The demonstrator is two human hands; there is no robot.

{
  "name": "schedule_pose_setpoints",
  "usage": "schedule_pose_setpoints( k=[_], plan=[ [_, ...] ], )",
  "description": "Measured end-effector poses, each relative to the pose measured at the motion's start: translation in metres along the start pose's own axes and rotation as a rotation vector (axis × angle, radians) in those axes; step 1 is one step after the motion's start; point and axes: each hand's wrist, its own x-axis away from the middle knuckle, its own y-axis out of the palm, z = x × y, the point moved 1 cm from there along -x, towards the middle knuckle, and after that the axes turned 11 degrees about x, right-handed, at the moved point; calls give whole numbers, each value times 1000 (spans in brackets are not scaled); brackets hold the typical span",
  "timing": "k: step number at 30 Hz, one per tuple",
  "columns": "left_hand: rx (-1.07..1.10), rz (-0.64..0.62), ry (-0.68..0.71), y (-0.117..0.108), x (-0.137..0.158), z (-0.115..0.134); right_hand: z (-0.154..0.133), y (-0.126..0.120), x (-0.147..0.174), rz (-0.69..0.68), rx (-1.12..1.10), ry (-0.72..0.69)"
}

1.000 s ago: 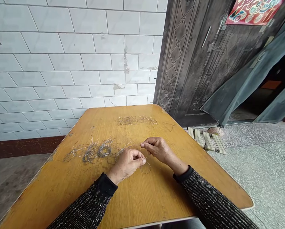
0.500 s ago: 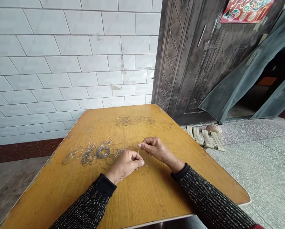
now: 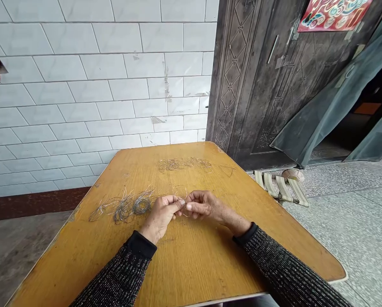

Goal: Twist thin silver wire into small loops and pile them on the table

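Observation:
Over the middle of the wooden table (image 3: 191, 264), my left hand (image 3: 163, 213) is closed in a pinch on a thin wire (image 3: 179, 186). My right hand (image 3: 206, 207) meets it fingertip to fingertip, also pinching the wire. The wire's loop stands up behind the fingers, and part of it is hidden by them. Left of my left hand lie several coils of grey wire (image 3: 142, 205), some with loose ends sticking up. Farther back, a row of thin wire loops (image 3: 174, 164) rests on the tabletop.
A single bent wire (image 3: 227, 170) lies near the table's right edge. White wall tiles (image 3: 82, 94) and a dark carved door (image 3: 257, 94) stand behind. Right of the table are a striped folding stool (image 3: 282, 187), a round object (image 3: 293, 175) and a grey curtain (image 3: 325, 106).
My hands have come together, the left rising slightly and the right dropping slightly. The wire loop that hung below the fingers now shows behind them. The view has shifted a little.

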Motion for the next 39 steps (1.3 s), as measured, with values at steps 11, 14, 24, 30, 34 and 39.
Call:
schedule_pose_setpoints(
  k=[11, 14, 24, 30, 34, 39],
  plan=[
    [206, 66, 79, -3, -5, 0, 5, 19, 3, -237, 9, 97],
    [249, 81, 37, -4, -5, 4, 2, 18, 5, -272, 22, 101],
    [392, 54, -48, 0, -4, 1, -2, 16, 5, -129, -90, -26],
    [523, 2, -129, -2, -5, 2, 5, 21, 1, -175, -266, 15],
    [422, -6, -70, -3, -3, 4, 7, 17, 0, -88, -220, 35],
    [322, -47, -31, -5, -3, 6, 3, 14, 1, -22, -152, 26]
  ],
)
